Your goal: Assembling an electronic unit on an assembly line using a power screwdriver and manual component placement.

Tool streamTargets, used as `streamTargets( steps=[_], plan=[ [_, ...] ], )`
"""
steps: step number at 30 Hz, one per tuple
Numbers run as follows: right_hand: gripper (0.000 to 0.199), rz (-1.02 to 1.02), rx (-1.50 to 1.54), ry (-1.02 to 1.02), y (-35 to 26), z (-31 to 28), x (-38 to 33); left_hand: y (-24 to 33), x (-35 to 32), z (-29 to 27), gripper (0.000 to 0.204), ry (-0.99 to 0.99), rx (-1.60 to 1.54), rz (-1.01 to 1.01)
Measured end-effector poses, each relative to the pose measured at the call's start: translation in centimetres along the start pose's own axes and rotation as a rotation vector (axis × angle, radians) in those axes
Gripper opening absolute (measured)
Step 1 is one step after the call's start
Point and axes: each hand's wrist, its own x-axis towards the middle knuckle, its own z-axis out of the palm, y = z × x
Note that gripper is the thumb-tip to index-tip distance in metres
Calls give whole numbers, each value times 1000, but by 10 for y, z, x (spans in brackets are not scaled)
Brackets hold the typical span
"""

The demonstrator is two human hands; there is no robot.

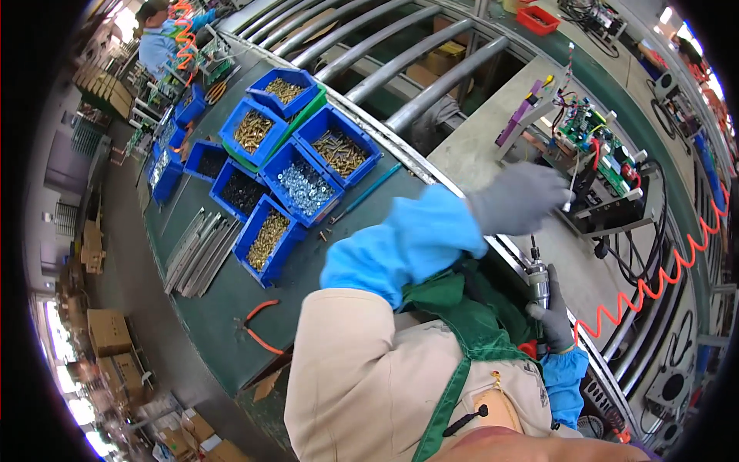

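And up at twelve o'clock, steel rollers (pixel 448 85) run in a bending row, with a red tray (pixel 537 21) at one! Swing to between ten and eleven: blue bins (pixel 327 209) crowd together, brass-coloured screws (pixel 265 237) heaped in several. A person in light blue (pixel 158 50) sits at ten, an orange coiled hose (pixel 185 38) hanging right alongside. Grey metal strips (pixel 202 254) lie bunched at nine, cardboard boxes (pixel 109 331) at eight, and orange-handled pliers (pixel 262 343) gape between seven and eight!

L hand (pixel 525 199) extended fwd, R hand (pixel 556 317) lower, closer in, curled
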Motion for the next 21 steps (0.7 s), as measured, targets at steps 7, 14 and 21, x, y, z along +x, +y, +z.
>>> streamTargets(
  steps=[7, 14, 21],
  plan=[
    [110, 72, 35, 14, -33, 15, -19, -86, -144, -180, 29, -520, 717, -1123],
    [108, 57, -39, -96, -46, 18, -5, -110, -126, -175, 50, -1069, 713, -1207],
    [108, 1, -172, -134, -39, 16, -7, -160, -154, -184, 35, -1000, 661, -1188]
  ],
)
